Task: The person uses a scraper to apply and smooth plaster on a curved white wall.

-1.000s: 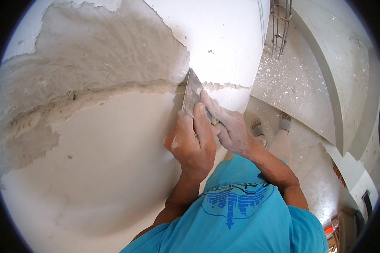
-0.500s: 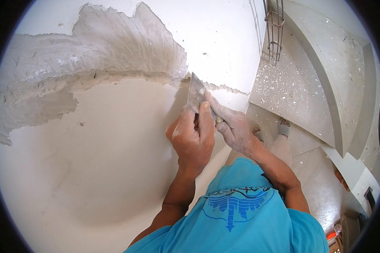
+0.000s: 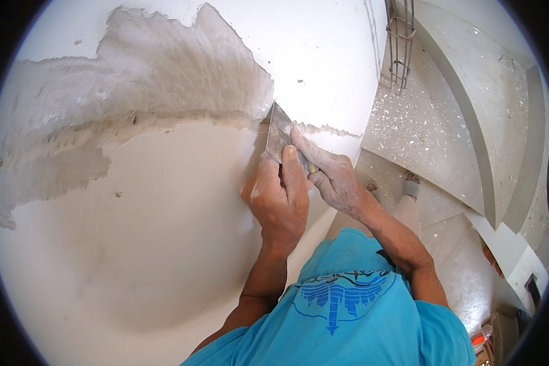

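Note:
Both my hands grip one putty knife (image 3: 279,130), a flat metal scraper with a bit of yellow showing near its handle. Its upper corner meets the wall (image 3: 183,201) where the white paint ends at a bare grey patch (image 3: 183,61). My left hand (image 3: 277,195) pinches the blade's lower edge, thumb lying on the metal. My right hand (image 3: 338,180), dusty with white powder, is closed round the handle, and its forefinger stretches along the blade. Most of the handle is hidden in that hand. A rough groove (image 3: 146,119) runs across the wall left of the blade.
To the right, curved concrete steps (image 3: 433,128) are strewn with white paint flakes. Bare steel rebar (image 3: 400,55) stands at the top right, beside the wall's edge. My feet (image 3: 411,186) are on the floor below. Some orange and brown items (image 3: 482,344) lie at the lower right.
The putty knife and both hands have shifted very slightly left along the wall. The blade has tilted a little, and the grip stays the same.

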`<control>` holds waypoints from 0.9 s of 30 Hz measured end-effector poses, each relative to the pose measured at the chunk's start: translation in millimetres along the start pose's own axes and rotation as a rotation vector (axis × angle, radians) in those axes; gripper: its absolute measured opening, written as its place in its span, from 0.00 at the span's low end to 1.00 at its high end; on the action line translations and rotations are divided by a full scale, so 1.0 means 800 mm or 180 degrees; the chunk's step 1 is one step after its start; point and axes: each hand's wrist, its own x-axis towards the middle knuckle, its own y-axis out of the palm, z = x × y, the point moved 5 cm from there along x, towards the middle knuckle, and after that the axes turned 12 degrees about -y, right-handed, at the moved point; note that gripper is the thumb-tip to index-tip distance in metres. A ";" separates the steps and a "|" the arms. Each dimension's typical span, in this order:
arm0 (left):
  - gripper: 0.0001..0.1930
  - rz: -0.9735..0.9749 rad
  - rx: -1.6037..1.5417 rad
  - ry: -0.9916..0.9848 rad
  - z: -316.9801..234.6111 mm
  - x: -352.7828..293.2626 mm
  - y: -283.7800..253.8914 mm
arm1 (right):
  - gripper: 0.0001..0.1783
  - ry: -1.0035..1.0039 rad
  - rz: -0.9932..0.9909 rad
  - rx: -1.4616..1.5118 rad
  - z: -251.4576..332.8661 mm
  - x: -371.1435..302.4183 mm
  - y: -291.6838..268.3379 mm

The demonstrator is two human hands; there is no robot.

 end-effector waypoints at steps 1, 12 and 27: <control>0.15 -0.0039 -0.0026 -0.0046 0.004 -0.001 0.001 | 0.41 0.0043 0.0066 0.0011 0.000 0.001 0.000; 0.16 -0.0282 -0.0147 -0.0258 -0.009 0.020 0.014 | 0.43 -0.0227 -0.0170 -0.0622 -0.003 0.027 -0.007; 0.18 -0.0324 -0.0216 -0.0211 -0.004 -0.002 0.001 | 0.40 -0.0362 -0.0045 -0.0581 0.009 0.012 -0.003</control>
